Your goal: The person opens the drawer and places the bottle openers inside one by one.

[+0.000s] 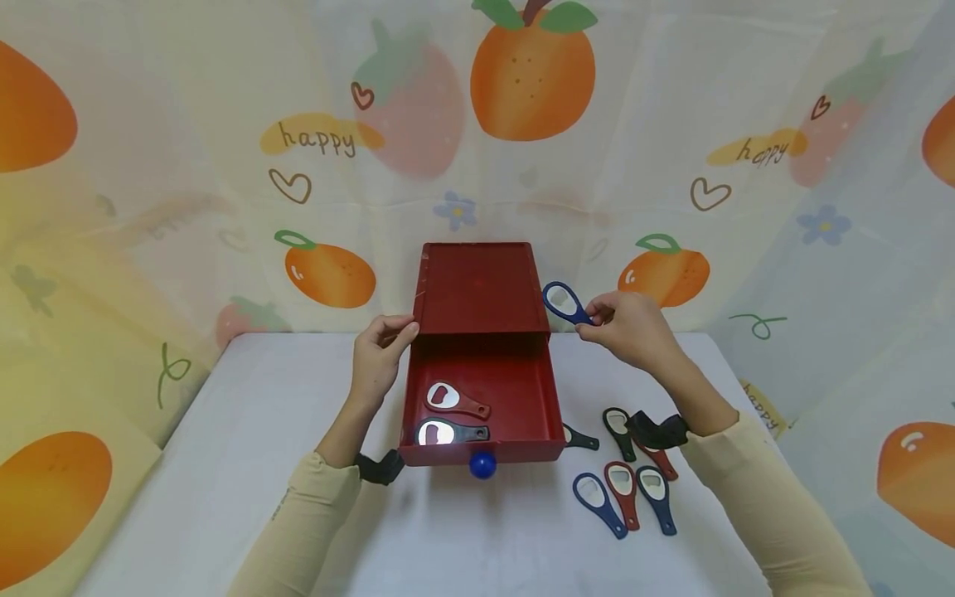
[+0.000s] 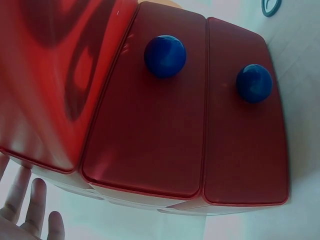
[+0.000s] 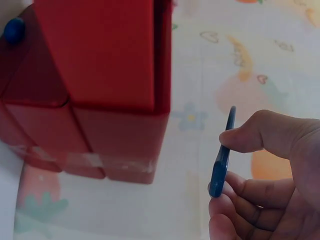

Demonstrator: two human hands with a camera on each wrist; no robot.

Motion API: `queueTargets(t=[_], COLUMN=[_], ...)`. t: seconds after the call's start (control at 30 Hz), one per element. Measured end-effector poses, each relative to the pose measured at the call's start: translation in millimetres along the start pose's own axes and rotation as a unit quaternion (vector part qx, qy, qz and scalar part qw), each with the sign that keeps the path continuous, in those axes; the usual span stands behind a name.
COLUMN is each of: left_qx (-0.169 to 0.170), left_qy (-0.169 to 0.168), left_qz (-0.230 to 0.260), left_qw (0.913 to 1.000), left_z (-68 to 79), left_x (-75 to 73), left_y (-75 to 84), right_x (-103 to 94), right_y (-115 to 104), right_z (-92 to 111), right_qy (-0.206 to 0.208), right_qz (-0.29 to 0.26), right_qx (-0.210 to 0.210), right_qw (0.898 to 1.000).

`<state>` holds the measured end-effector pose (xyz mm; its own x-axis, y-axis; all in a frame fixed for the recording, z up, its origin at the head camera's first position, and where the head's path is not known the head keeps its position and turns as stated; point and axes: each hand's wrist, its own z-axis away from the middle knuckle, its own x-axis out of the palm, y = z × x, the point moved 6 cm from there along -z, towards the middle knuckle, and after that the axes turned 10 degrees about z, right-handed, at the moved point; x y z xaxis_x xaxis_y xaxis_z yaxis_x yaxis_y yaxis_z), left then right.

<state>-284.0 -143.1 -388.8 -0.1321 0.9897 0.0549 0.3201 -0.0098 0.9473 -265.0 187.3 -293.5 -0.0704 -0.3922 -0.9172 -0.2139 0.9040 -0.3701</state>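
While your right grip pinches a blue opener, your relaxed left grip touches the cabinet. Only left wrist shows both lower knobs; the drawer partly hides a dark opener

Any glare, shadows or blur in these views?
Head: glare whitens metal on the nearer opener in the drawer, and a soft shadow lies on the tablecloth below; left wrist: the larger-looking blue knob carries faint highlights; right wrist: the held blue opener looks crisper than the backdrop.
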Motion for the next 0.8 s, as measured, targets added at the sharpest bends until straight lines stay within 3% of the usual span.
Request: queueTargets(t=[0.47, 0.8], left_qx=[-0.001, -0.004], left_qy=[-0.002, -0.004], left_qz=[0.001, -0.002], left_qw=[1.0, 1.0], left_z=[-0.1, -0.8], left_x=[-0.5, -1.2], left_y=[-1.2, -1.2], right_x=[1.5, 15.8], right_y=[-31.3, -51.7], right_z=[6.4, 7.6], right_qy=[-0.014, -0.069], right_qz=[-0.012, 0.026], right_qx=[-0.039, -0.113], right_qw=[0.999, 0.991])
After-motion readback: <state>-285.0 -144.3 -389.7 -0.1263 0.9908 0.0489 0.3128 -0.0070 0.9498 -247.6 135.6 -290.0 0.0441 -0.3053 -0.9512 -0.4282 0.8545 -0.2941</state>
